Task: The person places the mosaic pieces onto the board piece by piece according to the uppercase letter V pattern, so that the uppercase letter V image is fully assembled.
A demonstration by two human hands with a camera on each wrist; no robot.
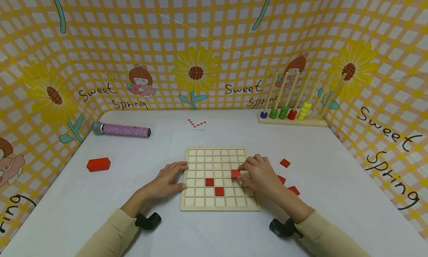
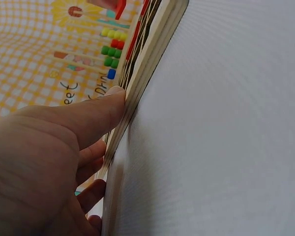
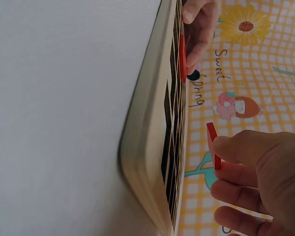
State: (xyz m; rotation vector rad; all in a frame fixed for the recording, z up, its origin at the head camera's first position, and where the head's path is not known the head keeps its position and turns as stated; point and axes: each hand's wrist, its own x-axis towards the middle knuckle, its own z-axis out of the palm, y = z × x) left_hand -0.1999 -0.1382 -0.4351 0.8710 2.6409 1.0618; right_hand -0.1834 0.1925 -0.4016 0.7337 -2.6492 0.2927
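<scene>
A wooden grid board lies flat on the white table. Two red square tiles, one and another, sit in its cells, diagonal to each other. My left hand touches the board's left edge with thumb and fingertips, the fingers extended. Between thumb and fingertip, my right hand pinches a third red tile over the right part of the grid. In the right wrist view that tile appears raised off the board. Loose red tiles lie right of the board, some partly hidden by the right forearm.
A small card with a red pattern of squares lies behind the board. Back left is a glittery microphone, with a red block nearer. A peg abacus with coloured beads stands back right. Patterned cloth surrounds the table.
</scene>
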